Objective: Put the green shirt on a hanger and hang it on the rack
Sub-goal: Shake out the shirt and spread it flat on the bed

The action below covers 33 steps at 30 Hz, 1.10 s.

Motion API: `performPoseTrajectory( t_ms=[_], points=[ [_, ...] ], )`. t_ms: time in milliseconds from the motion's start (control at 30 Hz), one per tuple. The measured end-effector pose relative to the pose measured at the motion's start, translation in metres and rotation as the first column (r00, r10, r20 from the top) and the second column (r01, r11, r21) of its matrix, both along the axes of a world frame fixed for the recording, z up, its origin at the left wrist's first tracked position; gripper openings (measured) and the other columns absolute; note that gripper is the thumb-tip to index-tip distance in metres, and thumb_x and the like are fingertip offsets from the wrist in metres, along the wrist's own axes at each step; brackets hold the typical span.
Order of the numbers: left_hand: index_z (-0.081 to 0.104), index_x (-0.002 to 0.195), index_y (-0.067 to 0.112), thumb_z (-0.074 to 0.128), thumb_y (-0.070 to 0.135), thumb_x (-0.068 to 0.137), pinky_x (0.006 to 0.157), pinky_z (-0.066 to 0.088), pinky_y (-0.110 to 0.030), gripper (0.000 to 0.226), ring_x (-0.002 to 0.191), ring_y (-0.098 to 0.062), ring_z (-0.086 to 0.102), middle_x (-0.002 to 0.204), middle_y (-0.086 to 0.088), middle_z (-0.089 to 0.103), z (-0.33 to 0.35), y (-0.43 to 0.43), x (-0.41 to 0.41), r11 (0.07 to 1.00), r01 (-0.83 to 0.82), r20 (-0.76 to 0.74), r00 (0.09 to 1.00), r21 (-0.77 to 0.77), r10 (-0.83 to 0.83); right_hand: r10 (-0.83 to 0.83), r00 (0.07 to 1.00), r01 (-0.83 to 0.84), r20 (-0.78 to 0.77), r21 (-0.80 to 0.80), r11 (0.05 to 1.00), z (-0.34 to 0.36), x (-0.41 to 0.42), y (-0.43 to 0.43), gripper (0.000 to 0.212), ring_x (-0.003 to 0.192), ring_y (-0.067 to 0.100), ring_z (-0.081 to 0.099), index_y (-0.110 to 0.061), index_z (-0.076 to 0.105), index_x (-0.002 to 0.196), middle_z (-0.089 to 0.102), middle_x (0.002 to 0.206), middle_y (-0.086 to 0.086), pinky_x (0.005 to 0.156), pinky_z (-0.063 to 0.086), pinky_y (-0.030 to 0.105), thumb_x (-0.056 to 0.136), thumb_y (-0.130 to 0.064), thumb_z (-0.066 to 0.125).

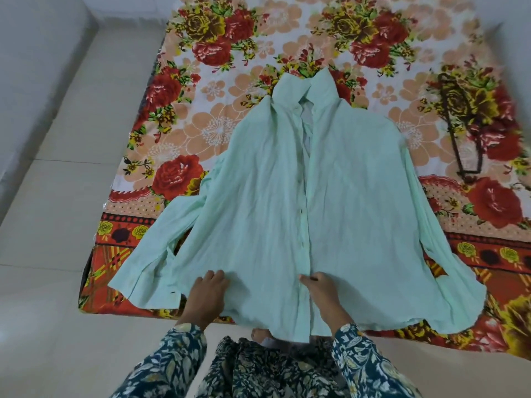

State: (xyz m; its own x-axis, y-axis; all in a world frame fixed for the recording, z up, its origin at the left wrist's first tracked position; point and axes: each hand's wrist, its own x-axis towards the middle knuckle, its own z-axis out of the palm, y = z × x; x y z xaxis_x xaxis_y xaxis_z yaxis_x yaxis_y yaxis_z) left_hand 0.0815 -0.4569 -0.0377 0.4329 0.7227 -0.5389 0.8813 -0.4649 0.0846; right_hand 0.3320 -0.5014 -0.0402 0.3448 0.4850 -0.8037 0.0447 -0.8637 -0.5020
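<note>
Right now I am pinching the button edge of the green shirt [287, 196] near its hem with my right hand [321, 288], fingers curled on thin, crinkled cloth. My left hand [207, 291] is lying knuckles-up on the left panel; I cannot tell whether it is gripping. The shirt is lying flat on the plush floral blanket [201, 124], collar pointing away from me, hem overhanging the near edge onto pale floor tiles [57, 225], a thin dark hanger [459, 124] sitting well apart at right.
</note>
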Motion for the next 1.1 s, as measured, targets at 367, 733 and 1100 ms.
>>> performPoseTrajectory(
  t_ms=[367,733,1100],
  points=[
    [0.051,0.074,0.013,0.041,0.008,0.089,0.069,0.042,-0.032,0.019,0.082,-0.026,0.058,0.085,-0.008,0.063,0.028,0.152,0.079,0.787,-0.604,0.325,0.724,-0.127,0.608,-0.123,0.97,0.117,-0.208,-0.043,0.992,-0.005,0.042,0.139,0.017,0.056,0.016,0.038,-0.005,0.053,0.095,0.041,0.064,0.004,0.052,0.039,0.026,0.084,-0.012,0.064],
    [0.061,0.096,-0.009,0.037,-0.006,0.09,0.062,0.049,-0.029,0.025,0.082,-0.035,0.06,0.105,-0.025,0.063,0.01,0.319,0.065,0.358,-0.872,0.434,0.195,-0.333,0.88,-0.223,0.914,0.221,-0.338,-0.045,0.974,-0.02,0.09,0.318,0.01,0.054,0.014,0.041,-0.008,0.061,0.088,0.052,0.069,0.004,0.049,0.037,0.023,0.084,-0.017,0.063],
    [0.067,0.09,0.006,0.068,0.054,0.064,0.071,0.04,-0.036,0.055,0.074,-0.024,0.046,0.089,-0.015,0.054,-0.016,0.422,0.09,0.237,-0.581,0.078,0.284,-0.779,0.956,-0.319,0.918,0.339,-0.235,0.046,0.94,-0.036,0.114,0.453,0.048,0.096,0.035,0.064,0.003,0.06,0.112,0.066,0.107,0.019,0.083,0.054,0.044,0.072,-0.017,0.076]
  ],
)
